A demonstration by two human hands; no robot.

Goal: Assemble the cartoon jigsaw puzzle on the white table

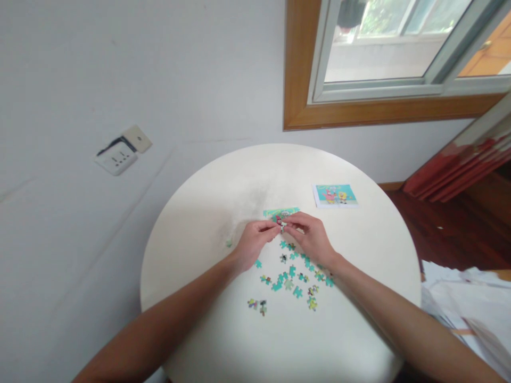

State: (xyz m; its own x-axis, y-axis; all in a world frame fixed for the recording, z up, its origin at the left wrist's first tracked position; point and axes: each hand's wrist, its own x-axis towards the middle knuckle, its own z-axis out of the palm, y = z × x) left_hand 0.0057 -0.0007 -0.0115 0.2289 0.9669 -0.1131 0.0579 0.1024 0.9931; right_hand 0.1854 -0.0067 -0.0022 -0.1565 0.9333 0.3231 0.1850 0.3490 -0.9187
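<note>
My left hand (252, 243) and my right hand (313, 238) meet near the middle of the round white table (191, 229). Their fingertips are pinched together at a small puzzle piece (282, 226), which they partly cover. Just beyond the fingers lies a joined strip of the jigsaw puzzle (271, 213), turquoise with a yellowish pattern and a pink figure; my right fingers hide some of it. Nearer to me, several loose puzzle pieces (277, 285) are scattered, mostly turquoise, a few yellow or dark. Two of them, including a yellow and purple piece (252, 304), sit closer to the front.
A picture card (336, 196) with cartoon figures lies at the back right of the table. One pale green piece (229, 243) is left of my left hand. Papers (463, 298) are stacked right of the table. Behind are a wall with a socket (116, 158) and a window.
</note>
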